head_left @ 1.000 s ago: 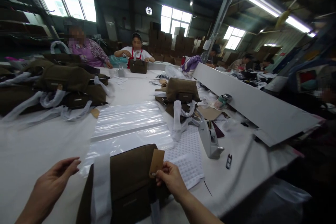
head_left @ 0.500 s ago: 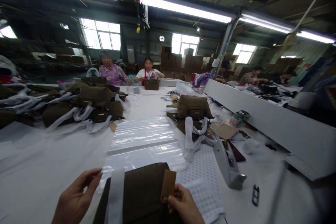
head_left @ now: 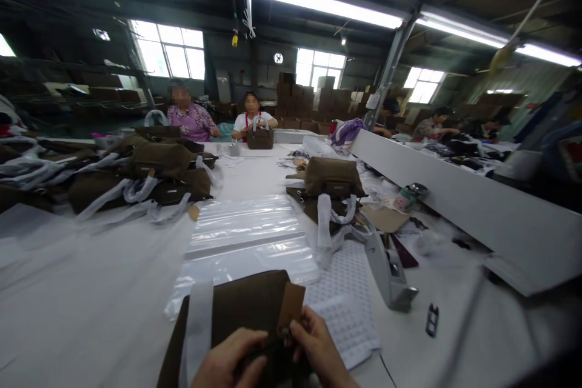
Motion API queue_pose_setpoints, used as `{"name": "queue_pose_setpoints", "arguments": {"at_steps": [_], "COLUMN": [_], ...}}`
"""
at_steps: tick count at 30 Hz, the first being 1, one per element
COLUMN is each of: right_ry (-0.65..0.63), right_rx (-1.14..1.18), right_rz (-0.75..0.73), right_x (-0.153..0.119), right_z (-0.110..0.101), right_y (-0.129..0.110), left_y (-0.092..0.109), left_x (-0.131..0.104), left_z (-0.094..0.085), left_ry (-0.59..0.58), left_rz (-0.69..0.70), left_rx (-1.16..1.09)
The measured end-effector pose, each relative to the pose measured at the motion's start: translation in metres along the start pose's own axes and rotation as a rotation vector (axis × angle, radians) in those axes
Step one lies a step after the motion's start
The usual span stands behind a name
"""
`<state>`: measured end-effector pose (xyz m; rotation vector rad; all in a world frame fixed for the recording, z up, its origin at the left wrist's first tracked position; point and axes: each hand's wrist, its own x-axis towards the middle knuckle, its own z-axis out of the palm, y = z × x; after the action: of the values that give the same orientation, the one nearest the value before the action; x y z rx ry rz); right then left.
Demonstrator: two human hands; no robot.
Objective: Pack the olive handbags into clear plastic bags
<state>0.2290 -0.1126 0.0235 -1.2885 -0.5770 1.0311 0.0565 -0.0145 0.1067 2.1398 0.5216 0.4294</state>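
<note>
An olive-brown bag (head_left: 245, 297) stands right in front of me, with a white wrapped strap (head_left: 199, 321) down its left side. Between the thumb and fingers of my right hand (head_left: 316, 339) is a brown hang tag (head_left: 291, 304), held against the bag's right side. My left hand (head_left: 234, 357) is over the bag's front, its thumb and forefinger apart and nothing visible between them; its other fingers are partly hidden. Behind the bag lies a stack of clear plastic bags (head_left: 250, 236).
Wrapped brown bags (head_left: 159, 163) are heaped at the left, and more bags (head_left: 331, 179) sit ahead to the right. A tape dispenser (head_left: 391, 279), thread snips (head_left: 432, 320) and patterned paper sheets (head_left: 348, 291) lie to the right. Two people (head_left: 188, 118) work across the table.
My left hand has moved right, from beside the bag to over its front near the tag. My right hand keeps hold of the tag. The view has tilted slightly.
</note>
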Motion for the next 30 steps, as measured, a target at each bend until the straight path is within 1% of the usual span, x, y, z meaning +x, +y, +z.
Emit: {"name": "queue_pose_setpoints", "arguments": {"at_steps": [2,5,7,9,12,16,20,23,26,28,30], "right_ry": [0.04,0.111,0.13,0.133,0.13,0.117,0.116,0.096,0.07,0.058,0.022], "right_rx": [0.037,0.105,0.123,0.131,0.139,0.126,0.114,0.057,-0.048,-0.081,-0.094], "right_rz": [0.042,0.077,0.081,0.077,0.072,0.066,0.101,0.113,0.069,0.045,0.041], "right_x": [-0.005,-0.011,-0.013,-0.015,-0.017,-0.018,-0.019,-0.015,-0.006,0.0,0.006], "right_z": [-0.001,-0.003,-0.004,-0.006,-0.006,-0.007,-0.006,-0.006,-0.003,0.0,0.003], "right_y": [-0.002,-0.003,-0.003,-0.003,-0.002,0.0,-0.003,-0.007,-0.011,-0.013,-0.015], "left_y": [-0.002,-0.015,-0.025,-0.03,-0.028,-0.021,-0.019,-0.02,-0.023,-0.025,-0.025], "left_x": [0.003,0.004,0.005,0.006,0.01,0.013,0.012,0.01,0.011,0.015,0.022], "left_z": [0.022,0.049,0.06,0.065,0.064,0.063,0.063,0.058,0.048,0.04,0.033], "left_ry": [-0.071,-0.122,-0.157,-0.185,-0.195,-0.154,-0.115,-0.088,0.022,0.098,0.134], "left_rz": [-0.089,-0.23,-0.291,-0.311,-0.268,-0.208,-0.212,-0.207,-0.206,-0.245,-0.286], "left_rx": [-0.043,-0.106,-0.153,-0.177,-0.124,-0.039,0.028,0.055,0.062,0.05,0.01]}}
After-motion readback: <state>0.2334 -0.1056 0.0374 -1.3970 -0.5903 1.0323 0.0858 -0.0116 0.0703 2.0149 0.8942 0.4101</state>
